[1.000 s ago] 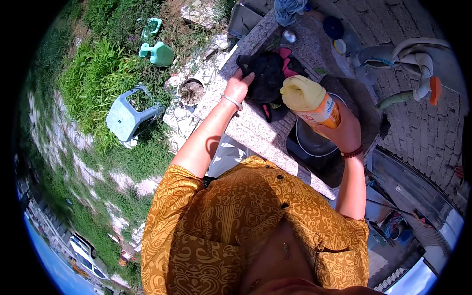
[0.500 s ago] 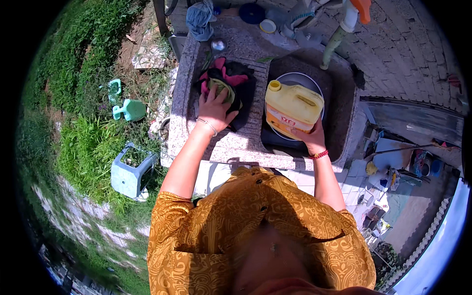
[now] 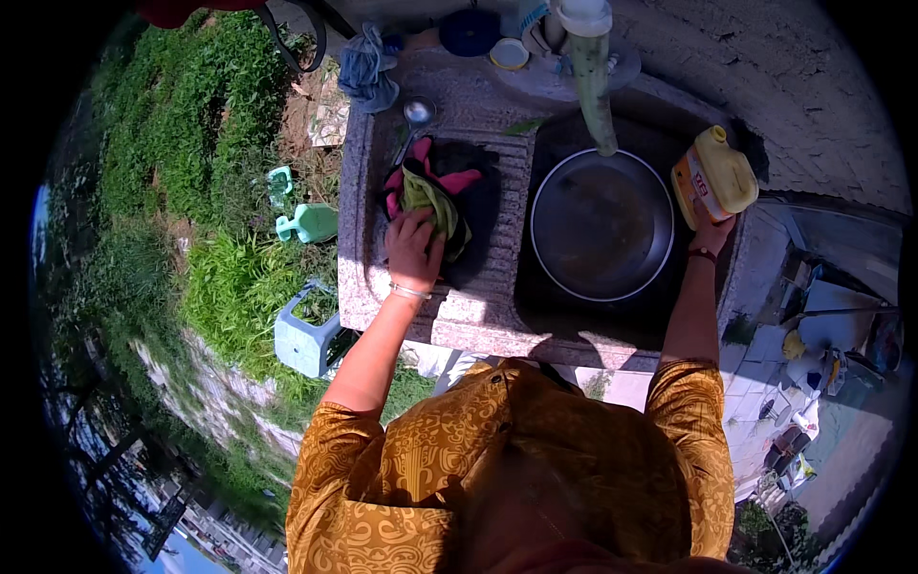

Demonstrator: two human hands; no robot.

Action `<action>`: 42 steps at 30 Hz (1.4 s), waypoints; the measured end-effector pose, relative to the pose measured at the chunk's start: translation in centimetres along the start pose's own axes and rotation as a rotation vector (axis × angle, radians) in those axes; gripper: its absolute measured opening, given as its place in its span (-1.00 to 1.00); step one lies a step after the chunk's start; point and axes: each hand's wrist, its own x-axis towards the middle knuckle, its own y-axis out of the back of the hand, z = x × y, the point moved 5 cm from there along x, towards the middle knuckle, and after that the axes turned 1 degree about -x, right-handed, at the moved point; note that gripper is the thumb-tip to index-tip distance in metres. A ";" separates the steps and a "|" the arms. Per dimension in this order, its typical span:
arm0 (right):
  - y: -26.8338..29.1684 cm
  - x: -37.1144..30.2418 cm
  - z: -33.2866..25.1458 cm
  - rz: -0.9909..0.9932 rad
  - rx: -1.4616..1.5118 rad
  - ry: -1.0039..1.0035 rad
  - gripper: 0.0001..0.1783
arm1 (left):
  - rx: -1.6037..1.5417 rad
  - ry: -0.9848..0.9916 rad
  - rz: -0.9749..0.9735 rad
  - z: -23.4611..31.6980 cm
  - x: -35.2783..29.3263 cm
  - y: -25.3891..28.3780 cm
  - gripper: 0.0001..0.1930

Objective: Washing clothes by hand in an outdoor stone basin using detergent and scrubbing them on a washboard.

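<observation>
My left hand [image 3: 411,251] presses on a bunched dark, green and pink cloth [image 3: 438,206], its fingers closed over the near edge. The cloth lies on the ribbed washboard part of the stone sink [image 3: 382,308]. At the sink's right rim, my right hand [image 3: 711,231] is closed around the lower part of a yellow plastic jug [image 3: 729,179] with an orange label. The jug is tilted, its yellow cap toward the wall. A round dark pan [image 3: 602,230] with a pale rim sits in the basin between my hands.
A greenish pipe [image 3: 595,91] hangs over the pan's far edge. Along the back stand a metal ladle [image 3: 418,113], a blue cloth [image 3: 368,72], a dark blue round lid [image 3: 469,33] and a white lid [image 3: 509,54]. A pale blue stool [image 3: 304,335] stands on the grass at left.
The yellow jug has moved right with my right hand, from over the pan to the sink's right edge, uncovering the pan. My left hand has shifted to the cloth's near edge.
</observation>
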 end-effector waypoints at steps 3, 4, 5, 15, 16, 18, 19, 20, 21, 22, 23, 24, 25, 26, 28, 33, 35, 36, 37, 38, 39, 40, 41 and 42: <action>-0.3 2.5 5.4 -0.046 0.009 -0.087 -0.13 | 0.084 0.053 0.112 1.5 1.6 0.0 -0.45; -1.0 2.0 6.8 -0.083 0.089 -0.133 -0.15 | 0.153 0.065 0.210 2.2 1.6 0.5 -0.33; -1.5 1.7 7.9 -0.116 0.166 -0.177 -0.18 | 0.232 0.130 0.176 2.1 1.9 0.2 -0.18; 5.6 -6.3 10.2 -0.217 -0.131 -0.527 -0.45 | 0.386 -0.221 0.053 5.1 -0.2 -2.5 -0.72; 7.0 -7.2 10.2 -0.125 -0.212 -0.533 -0.53 | 0.357 -0.279 0.059 5.7 -0.8 -2.6 -0.70; 7.3 -9.7 8.0 -0.223 -0.383 -0.238 -0.67 | 0.330 -0.317 0.029 6.6 -1.7 -2.4 -0.68; 5.6 -11.8 5.0 -0.271 -0.341 -0.030 -0.77 | 0.301 -0.360 0.011 6.9 -2.5 -2.2 -0.70; 3.6 -13.7 3.1 -0.343 -0.199 -0.009 -0.83 | 0.268 -0.408 -0.005 7.1 -3.0 -2.0 -0.72; 1.1 -15.6 0.5 -0.437 -0.194 -0.006 -0.85 | 0.251 -0.406 -0.011 7.3 -3.1 -1.4 -0.78; -1.2 -17.1 -1.1 -0.530 -0.254 0.059 -0.85 | 0.242 -0.416 -0.008 7.2 -3.1 -0.9 -0.78; -3.9 -18.5 -3.0 -0.621 -0.294 0.057 -0.85 | 0.194 -0.357 -0.049 6.8 -3.2 -0.6 -0.78; -6.8 -19.6 -4.5 -0.715 -0.265 0.099 -0.84 | 0.147 -0.301 -0.087 6.5 -3.3 -0.4 -0.78; -9.9 -20.5 -6.0 -0.804 -0.232 0.142 -0.84 | 0.086 -0.282 -0.090 6.3 -3.1 0.1 -0.77; -13.0 -21.3 -8.2 -0.867 -0.251 0.220 -0.83 | 0.085 -0.290 -0.086 6.0 -3.1 0.4 -0.77; -19.5 -22.0 -9.8 -0.954 -0.176 0.337 -0.81 | 0.025 -0.262 -0.102 5.2 -3.0 0.5 -0.78; -35.5 -22.3 -11.7 -0.868 -0.297 0.467 -0.76 | -0.080 -0.192 -0.104 3.7 -3.1 0.6 -0.69; -40.2 -21.8 -10.6 -0.790 -0.480 0.478 -0.74 | -0.102 -0.196 -0.075 3.6 -2.8 0.1 -0.70; -41.7 -21.0 -9.2 -0.736 -0.661 0.474 -0.72 | -0.120 -0.196 -0.056 3.5 -2.5 -0.1 -0.71; -42.3 -20.1 -7.8 -0.715 -0.665 0.477 -0.72 | -0.135 -0.194 -0.060 3.5 -2.4 -0.5 -0.70; -42.8 -20.0 -7.2 -0.758 -0.685 0.585 -0.73 | -0.145 -0.199 -0.070 3.5 -2.3 -0.5 -0.69; -42.9 -19.5 -6.6 -0.798 -0.707 0.693 -0.72 | -0.158 -0.216 -0.065 3.7 -2.1 -0.7 -0.68; -42.7 -19.8 -6.6 -0.805 -0.706 0.688 -0.72 | -0.162 -0.209 -0.060 3.2 -2.3 -0.6 -0.68; -41.9 -20.0 -6.7 -0.895 -0.644 0.534 -0.72 | -0.161 -0.202 -0.062 2.8 -2.5 -0.4 -0.68; -40.8 -20.4 -6.8 -0.977 -0.580 0.377 -0.72 | -0.160 -0.199 -0.057 2.4 -2.7 0.0 -0.67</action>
